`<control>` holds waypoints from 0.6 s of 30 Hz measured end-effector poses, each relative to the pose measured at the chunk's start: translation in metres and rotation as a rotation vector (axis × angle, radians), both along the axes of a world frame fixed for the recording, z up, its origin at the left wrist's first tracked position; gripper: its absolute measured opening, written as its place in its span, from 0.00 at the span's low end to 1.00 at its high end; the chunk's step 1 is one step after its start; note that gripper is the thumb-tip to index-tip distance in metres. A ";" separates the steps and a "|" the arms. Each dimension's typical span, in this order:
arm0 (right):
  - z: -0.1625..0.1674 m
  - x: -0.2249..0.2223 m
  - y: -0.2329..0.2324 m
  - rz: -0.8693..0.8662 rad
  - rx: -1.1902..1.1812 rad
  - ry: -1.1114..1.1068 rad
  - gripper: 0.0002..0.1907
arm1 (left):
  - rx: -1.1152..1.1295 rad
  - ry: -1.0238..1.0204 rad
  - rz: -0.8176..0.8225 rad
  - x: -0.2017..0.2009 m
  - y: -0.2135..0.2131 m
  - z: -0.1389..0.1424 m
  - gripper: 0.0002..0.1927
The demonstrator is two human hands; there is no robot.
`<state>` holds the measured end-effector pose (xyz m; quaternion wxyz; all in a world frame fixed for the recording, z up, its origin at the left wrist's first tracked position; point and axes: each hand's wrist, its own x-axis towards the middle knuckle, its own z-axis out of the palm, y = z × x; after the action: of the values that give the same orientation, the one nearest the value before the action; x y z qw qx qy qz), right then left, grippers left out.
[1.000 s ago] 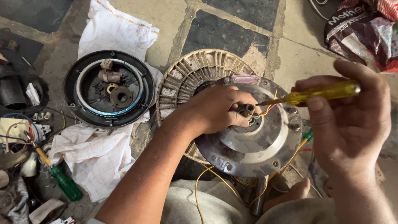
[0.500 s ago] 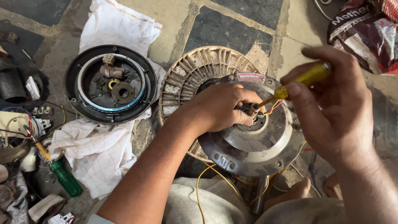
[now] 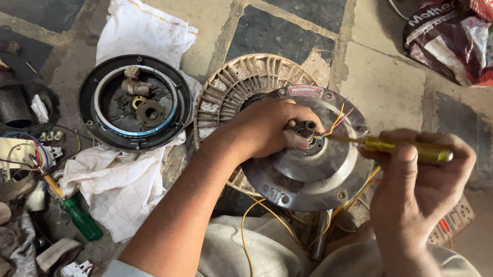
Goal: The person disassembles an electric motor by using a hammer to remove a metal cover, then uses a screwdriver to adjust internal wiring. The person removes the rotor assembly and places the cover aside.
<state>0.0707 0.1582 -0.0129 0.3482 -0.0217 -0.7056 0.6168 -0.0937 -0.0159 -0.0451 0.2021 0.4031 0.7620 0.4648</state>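
One round metal motor housing (image 3: 310, 168) sits centre; the left hand (image 3: 267, 129) is clamped on its hub, the right hand (image 3: 418, 183) at four o'clock wrapped around one yellow screwdriver (image 3: 401, 147). One black cover (image 3: 135, 102) lies at ten o'clock.

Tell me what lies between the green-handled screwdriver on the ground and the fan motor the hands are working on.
In the head view, a crumpled white checked cloth lies between the green-handled screwdriver and the motor, and the left forearm crosses above that stretch.
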 end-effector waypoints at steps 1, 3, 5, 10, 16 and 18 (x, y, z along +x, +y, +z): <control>-0.001 0.007 0.000 0.002 -0.003 -0.011 0.14 | 0.006 0.009 -0.007 0.000 0.000 -0.001 0.19; -0.006 0.018 -0.001 -0.003 0.036 -0.033 0.14 | 0.021 0.033 -0.026 0.000 0.000 -0.002 0.20; -0.012 0.026 -0.004 -0.010 0.119 -0.066 0.15 | 0.036 0.031 -0.026 -0.001 0.000 -0.002 0.20; -0.015 0.025 -0.007 0.021 0.163 -0.011 0.14 | 0.077 -0.001 -0.006 0.000 -0.001 -0.002 0.20; -0.014 0.013 -0.009 0.017 0.183 -0.001 0.15 | 0.065 -0.014 -0.003 0.002 -0.001 0.000 0.20; -0.016 0.012 -0.008 0.020 0.183 0.004 0.15 | 0.053 -0.011 0.006 0.001 -0.001 0.000 0.20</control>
<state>0.0824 0.1498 -0.0290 0.3440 0.0184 -0.7585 0.5532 -0.0924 -0.0166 -0.0454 0.1941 0.4034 0.7494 0.4878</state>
